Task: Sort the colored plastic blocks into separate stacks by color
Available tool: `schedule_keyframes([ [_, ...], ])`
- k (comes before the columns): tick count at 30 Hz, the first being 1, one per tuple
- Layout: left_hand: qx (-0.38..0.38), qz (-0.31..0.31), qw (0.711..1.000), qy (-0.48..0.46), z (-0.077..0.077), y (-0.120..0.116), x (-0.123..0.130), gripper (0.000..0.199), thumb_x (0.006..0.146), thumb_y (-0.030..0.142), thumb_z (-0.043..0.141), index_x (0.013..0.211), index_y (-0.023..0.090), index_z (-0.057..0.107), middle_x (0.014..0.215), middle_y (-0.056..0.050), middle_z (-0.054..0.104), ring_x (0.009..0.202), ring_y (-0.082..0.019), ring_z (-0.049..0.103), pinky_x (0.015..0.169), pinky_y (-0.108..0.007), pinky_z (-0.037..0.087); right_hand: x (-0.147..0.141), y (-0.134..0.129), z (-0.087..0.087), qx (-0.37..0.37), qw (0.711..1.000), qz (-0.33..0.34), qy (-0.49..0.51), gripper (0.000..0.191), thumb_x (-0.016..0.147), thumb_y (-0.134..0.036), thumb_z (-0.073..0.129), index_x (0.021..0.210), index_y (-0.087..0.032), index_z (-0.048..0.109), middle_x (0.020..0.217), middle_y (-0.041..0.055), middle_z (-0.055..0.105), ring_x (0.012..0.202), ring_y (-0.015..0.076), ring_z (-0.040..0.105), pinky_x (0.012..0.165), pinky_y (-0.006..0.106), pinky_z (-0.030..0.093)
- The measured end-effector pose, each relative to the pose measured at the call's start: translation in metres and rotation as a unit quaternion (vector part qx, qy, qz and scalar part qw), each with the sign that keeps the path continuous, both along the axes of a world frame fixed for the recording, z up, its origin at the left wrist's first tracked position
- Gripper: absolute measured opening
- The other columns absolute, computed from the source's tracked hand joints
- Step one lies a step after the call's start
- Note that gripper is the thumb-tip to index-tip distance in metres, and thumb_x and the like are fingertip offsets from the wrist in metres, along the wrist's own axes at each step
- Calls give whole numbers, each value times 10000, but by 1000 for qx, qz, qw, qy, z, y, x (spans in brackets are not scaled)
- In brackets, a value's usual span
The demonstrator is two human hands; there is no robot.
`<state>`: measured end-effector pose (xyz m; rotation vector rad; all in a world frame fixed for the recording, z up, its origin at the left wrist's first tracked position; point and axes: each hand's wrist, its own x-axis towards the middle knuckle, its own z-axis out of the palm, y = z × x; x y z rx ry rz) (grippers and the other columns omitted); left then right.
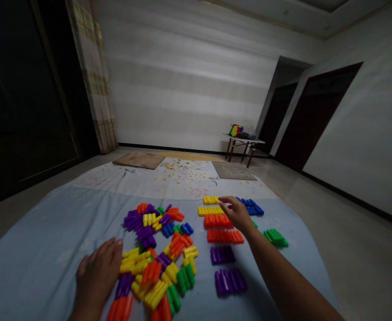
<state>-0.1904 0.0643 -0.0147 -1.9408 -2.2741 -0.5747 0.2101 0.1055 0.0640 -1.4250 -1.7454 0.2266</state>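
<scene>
My left hand (100,271) lies on the blue part of the sheet, fingers stretched out, against the left side of a mixed pile of plastic tube-like blocks (156,292). The pile holds yellow, orange, purple, green and blue pieces, many joined side by side. My right hand (238,214) reaches over the sorted rows. Its thumb and fingers are slightly apart, with the tips at the right end of the farthest yellow row (210,200). Below it lie another yellow row (209,211), orange rows (225,236) and purple rows (230,281).
Blue blocks (255,209) and green blocks (275,238) lie right of my right hand, partly hidden by it and the arm. At the sheet's far edge are a brown board (138,160) and a patterned mat (233,170). A small table (242,140) holding bags stands near the wall.
</scene>
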Motion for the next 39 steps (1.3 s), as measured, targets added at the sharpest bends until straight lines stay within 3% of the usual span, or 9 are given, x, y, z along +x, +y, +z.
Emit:
schedule_keyframes([
  [5,-55,-19,994,87,8,-5,2,437,791,182,344,1167,231,561,1305,-48,519,1160,-199,483,940,-411,325,1,-50,-38,35,997,-45,60,252,829,-314,444,905,-183,645,947,87,651,838,201,605,704,321,504],
  [11,-14,-12,999,48,14,-9,7,404,852,223,273,1113,212,582,1256,-69,557,1124,-194,506,904,-370,335,8,-70,-63,77,994,-74,32,239,832,-261,430,934,-164,624,930,99,628,837,204,581,706,331,497],
  [23,-11,12,999,-38,27,-15,15,367,853,223,300,1025,191,623,1171,-84,614,1071,-211,538,932,-397,299,4,-79,-67,102,992,-73,-8,222,829,-214,423,950,-178,606,931,94,621,897,219,570,806,391,471],
  [33,-32,-4,999,19,29,-16,10,366,850,175,292,1037,192,606,1189,-56,609,1082,-187,541,918,-343,330,2,-76,-71,97,994,-55,19,223,848,-257,427,971,-188,600,945,93,620,897,227,570,791,392,476],
  [39,-37,1,999,18,20,-16,7,392,837,143,282,1086,171,584,1216,-74,589,1115,-178,522,944,-342,323,2,-77,-74,77,996,-25,38,217,852,-277,435,979,-207,597,963,91,616,896,227,577,776,387,488],
])
